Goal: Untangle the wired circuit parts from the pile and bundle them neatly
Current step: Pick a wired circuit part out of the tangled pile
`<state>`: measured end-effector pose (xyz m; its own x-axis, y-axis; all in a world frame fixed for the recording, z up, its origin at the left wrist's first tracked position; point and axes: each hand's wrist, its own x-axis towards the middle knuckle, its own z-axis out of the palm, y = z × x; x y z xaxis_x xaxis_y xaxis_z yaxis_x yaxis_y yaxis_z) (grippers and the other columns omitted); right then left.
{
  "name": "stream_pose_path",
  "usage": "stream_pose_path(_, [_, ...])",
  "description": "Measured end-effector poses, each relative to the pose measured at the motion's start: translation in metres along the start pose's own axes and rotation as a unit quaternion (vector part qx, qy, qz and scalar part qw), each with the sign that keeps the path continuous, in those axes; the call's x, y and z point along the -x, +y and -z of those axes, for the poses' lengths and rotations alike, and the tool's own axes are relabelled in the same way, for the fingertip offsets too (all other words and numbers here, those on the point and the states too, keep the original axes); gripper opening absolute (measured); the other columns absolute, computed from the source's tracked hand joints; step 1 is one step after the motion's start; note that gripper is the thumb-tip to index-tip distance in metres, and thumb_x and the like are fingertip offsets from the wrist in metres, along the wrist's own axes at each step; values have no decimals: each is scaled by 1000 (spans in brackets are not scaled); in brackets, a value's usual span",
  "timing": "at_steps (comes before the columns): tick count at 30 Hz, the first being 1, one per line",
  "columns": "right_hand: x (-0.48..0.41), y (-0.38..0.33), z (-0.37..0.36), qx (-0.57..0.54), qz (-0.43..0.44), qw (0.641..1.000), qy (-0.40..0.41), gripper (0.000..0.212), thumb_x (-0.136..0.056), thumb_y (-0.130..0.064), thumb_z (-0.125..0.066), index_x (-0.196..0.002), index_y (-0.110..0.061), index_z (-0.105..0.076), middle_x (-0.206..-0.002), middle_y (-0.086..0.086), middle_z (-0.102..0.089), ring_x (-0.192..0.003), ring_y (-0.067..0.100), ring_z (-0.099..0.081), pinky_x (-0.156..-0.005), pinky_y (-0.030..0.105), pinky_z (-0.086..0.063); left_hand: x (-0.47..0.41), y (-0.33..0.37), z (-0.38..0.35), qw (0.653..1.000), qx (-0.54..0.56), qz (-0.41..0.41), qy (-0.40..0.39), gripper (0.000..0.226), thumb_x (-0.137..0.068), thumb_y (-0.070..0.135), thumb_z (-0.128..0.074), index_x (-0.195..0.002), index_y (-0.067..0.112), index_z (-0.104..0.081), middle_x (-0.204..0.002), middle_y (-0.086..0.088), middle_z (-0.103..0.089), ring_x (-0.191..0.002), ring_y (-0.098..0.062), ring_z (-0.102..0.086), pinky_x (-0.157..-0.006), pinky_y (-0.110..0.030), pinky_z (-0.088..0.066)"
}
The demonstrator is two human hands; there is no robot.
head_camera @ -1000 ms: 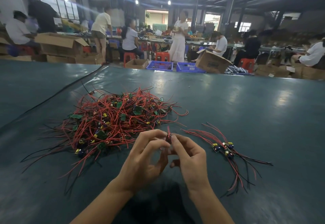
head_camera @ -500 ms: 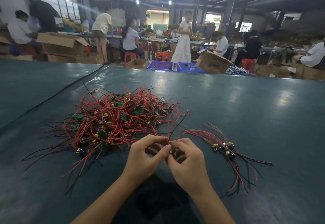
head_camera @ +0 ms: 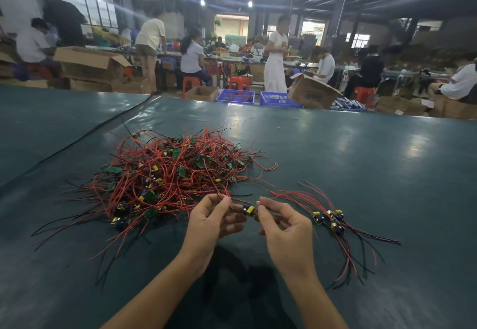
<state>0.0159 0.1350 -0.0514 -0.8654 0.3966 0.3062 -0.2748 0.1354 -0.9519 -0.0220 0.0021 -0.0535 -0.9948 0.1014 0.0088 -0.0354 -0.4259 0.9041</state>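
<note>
A tangled pile (head_camera: 170,174) of small green circuit boards with red and black wires lies on the dark green table (head_camera: 361,163), left of centre. One small circuit part (head_camera: 248,210) with a yellow component hangs between my two hands, just above the table. My left hand (head_camera: 213,220) pinches its red wires, which run back toward the pile. My right hand (head_camera: 281,225) pinches the part's other side with thumb and forefinger. To the right lies a sorted bundle (head_camera: 330,219) of several boards, wires fanned out both ways.
A black cable (head_camera: 85,135) runs diagonally across the table's far left. Beyond the far edge stand blue crates (head_camera: 236,95), cardboard boxes (head_camera: 312,94), red stools and several people at other benches.
My hands have drawn apart from one tight cluster, and the part with its yellow component now shows between them. Its wires are pulled out straighter from the pile.
</note>
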Motion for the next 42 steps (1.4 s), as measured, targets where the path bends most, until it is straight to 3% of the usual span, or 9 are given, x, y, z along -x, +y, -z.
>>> stream_pose_path(4, [4,-3,-2,7,51,998,-21,24,-87,-7,-72,-88,-30,-75,-85,-11,-76,-77,8,-72,-64,19,-54,4,2,-3,995,-17,88,-50,36,-75,41,-69,-91,11,-58,-75,-8,-70,-56,-22,-66,-51,-28,-53])
stream_pose_path(8, [6,-5,-3,32,70,996,-46,20,-88,-8,-71,-90,-27,-77,-85,-12,-74,-82,12,-71,-72,24,-57,8,3,-4,990,-45,95,-95,32,-71,44,-74,-78,12,-71,-68,-8,-67,-52,-16,-59,-51,-25,-52])
stream_pose_path(14, [5,-7,-2,5,21,999,-26,16,-88,-14,-70,-76,-24,-71,-73,-11,-72,-69,3,-64,-62,27,-53,5,3,-3,996,-9,64,-55,20,-68,31,-75,-69,11,-75,-63,-10,-66,-54,-16,-64,-53,-22,-53])
stream_pose_path(17, [6,-6,-4,17,8,999,-33,21,-88,-18,-72,-68,-24,-71,-66,-12,-71,-60,-2,-61,-58,13,-46,4,3,-2,997,-10,44,-60,22,-65,34,-77,-70,13,-76,-61,-7,-65,-53,-13,-63,-53,-21,-53])
stream_pose_path(23, [8,-7,-11,-50,-74,992,-89,21,-90,-17,-70,-75,-29,-79,-80,-4,-77,-76,8,-72,-68,17,-54,5,3,1,992,-53,64,-95,28,-67,42,-78,-67,15,-72,-57,-5,-59,-49,-14,-56,-50,-21,-49])
stream_pose_path(27, [7,-7,-12,-124,-180,975,-33,14,-84,-23,-74,-73,-17,-79,-65,0,-70,-56,5,-60,-55,20,-49,5,3,2,989,-77,65,-105,24,-65,43,-78,-59,22,-70,-63,-5,-66,-52,-13,-61,-52,-22,-50])
stream_pose_path(31, [4,-5,-11,-164,-244,956,9,23,-82,-22,-77,-61,-15,-74,-68,12,-59,-59,23,-48,-60,35,-43,5,3,2,989,-95,41,-107,22,-64,41,-79,-58,23,-69,-58,-2,-64,-58,-15,-63,-55,-24,-53])
stream_pose_path(36, [-13,-6,3,-192,-248,945,91,16,-80,-16,-78,-66,-13,-72,-55,-7,-59,-44,4,-38,-36,17,-28,2,11,3,990,-101,15,-94,19,-59,37,-80,-57,20,-70,-59,-9,-67,-48,-15,-62,-45,-20,-48])
stream_pose_path(42, [-25,-5,26,-255,-248,923,149,7,-83,-16,-75,-82,-10,-73,-58,-6,-62,-42,3,-39,-34,16,-27,0,16,5,991,-92,-5,-96,16,-59,32,-79,-59,18,-72,-60,-13,-68,-48,-16,-63,-45,-20,-48])
